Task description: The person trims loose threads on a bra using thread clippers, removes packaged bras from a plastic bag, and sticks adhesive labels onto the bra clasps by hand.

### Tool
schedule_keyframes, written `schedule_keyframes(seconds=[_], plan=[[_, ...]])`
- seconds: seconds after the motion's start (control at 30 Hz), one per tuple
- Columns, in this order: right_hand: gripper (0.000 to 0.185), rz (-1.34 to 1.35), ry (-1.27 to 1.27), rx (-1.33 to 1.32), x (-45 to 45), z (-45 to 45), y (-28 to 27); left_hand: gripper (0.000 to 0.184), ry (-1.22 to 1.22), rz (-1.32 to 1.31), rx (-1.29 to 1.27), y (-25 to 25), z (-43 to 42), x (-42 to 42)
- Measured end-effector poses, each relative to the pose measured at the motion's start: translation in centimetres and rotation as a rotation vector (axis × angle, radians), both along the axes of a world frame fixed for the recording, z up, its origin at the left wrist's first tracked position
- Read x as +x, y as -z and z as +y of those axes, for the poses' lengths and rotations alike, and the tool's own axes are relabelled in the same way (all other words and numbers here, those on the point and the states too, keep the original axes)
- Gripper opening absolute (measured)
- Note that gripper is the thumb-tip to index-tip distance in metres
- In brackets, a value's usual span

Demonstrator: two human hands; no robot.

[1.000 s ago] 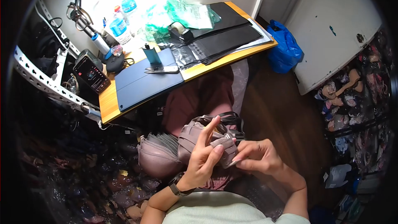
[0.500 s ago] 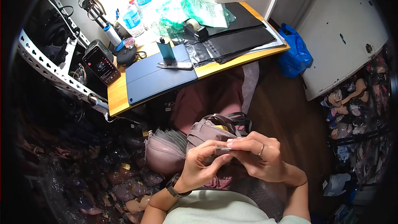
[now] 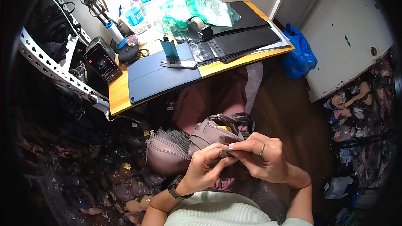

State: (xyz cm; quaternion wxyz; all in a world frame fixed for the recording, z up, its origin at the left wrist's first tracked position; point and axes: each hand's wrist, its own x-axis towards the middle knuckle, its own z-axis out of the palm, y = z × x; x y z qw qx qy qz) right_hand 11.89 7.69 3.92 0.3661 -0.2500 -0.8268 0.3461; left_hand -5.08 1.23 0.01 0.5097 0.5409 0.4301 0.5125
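Note:
A stack of mauve-grey bras (image 3: 169, 152) lies on my lap, the moulded cups nested in one another. Straps and a bit of yellow show on the upper bra (image 3: 205, 136). My left hand (image 3: 206, 166) pinches a small flat end of that bra's fabric between thumb and forefinger. From the other side my right hand (image 3: 264, 159), with a ring on one finger, grips the same piece. Both sets of fingertips meet just in front of the cups, and a small pale edge shows between them. The fingers hide most of the piece.
Ahead stands a wooden table (image 3: 213, 70) with a blue tablet case (image 3: 163, 75), thread snips (image 3: 178, 64), a teal bottle (image 3: 169, 48), a tape dispenser (image 3: 199, 28) and black plastic bags (image 3: 247, 42). A propped phone (image 3: 103, 63) is at left. Bagged garments (image 3: 130, 184) surround me; a blue bag (image 3: 298, 54) hangs right.
The view has shifted very slightly. My fingertips have adjusted a little on the bra's end; both hands keep their pinch in nearly the same place.

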Motion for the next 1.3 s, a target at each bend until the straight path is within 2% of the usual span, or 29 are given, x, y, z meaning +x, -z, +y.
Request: schedule_keyframes(seconds=[0.13,0.43,0.7,0.83,0.9,0.93,1.0,1.03,1.1,1.17,1.2,1.23,1.3], plan=[[0.028,0.016,-0.022,0.031,0.2,0.2,0.4,0.007,0.009,-0.001,-0.013,0.4,-0.1,0.0],[0.024,-0.045,-0.100,-0.122,1.5,0.5,0.0,0.007,0.028,0.024,-0.017,0.3,-0.1,-0.1],[0.022,0.057,-0.088,-0.151,1.5,0.4,0.2,0.008,0.022,-0.105,-0.110,0.4,-0.2,0.0],[0.019,0.020,-0.073,-0.208,1.8,0.3,0.0,0.009,0.041,-0.152,-0.113,0.7,-0.2,0.1],[0.016,0.097,0.044,-0.397,2.2,0.3,0.7,0.011,0.026,-0.227,-0.141,0.6,-0.1,0.3],[0.010,0.107,0.090,-0.301,2.4,1.0,0.8,0.011,0.033,-0.229,-0.142,0.6,-0.1,0.3],[0.008,0.004,0.229,-0.256,3.6,2.7,1.7,0.022,-0.006,-0.183,-0.140,0.6,0.0,0.1],[0.008,-0.085,0.283,-0.245,4.6,4.0,3.6,0.040,-0.036,0.077,0.038,1.4,0.5,-0.5],[0.009,-0.330,0.319,-0.340,7.9,6.1,9.2,0.053,-0.256,0.476,0.195,1.6,1.4,-0.6],[0.012,-0.962,0.256,-0.419,11.7,6.6,16.0,0.059,-0.352,0.602,0.164,4.8,1.9,-1.2],[0.014,-0.908,0.141,-0.467,14.3,6.4,21.0,0.061,-0.390,0.639,0.103,5.9,1.9,-1.5],[0.015,-0.848,0.027,-0.513,16.1,5.8,25.7,0.062,-0.345,0.450,-0.001,6.4,1.9,-1.7],[0.016,-0.669,-0.058,-0.403,17.1,4.0,30.4,0.065,-0.416,0.457,-0.023,7.6,1.8,-1.9]])
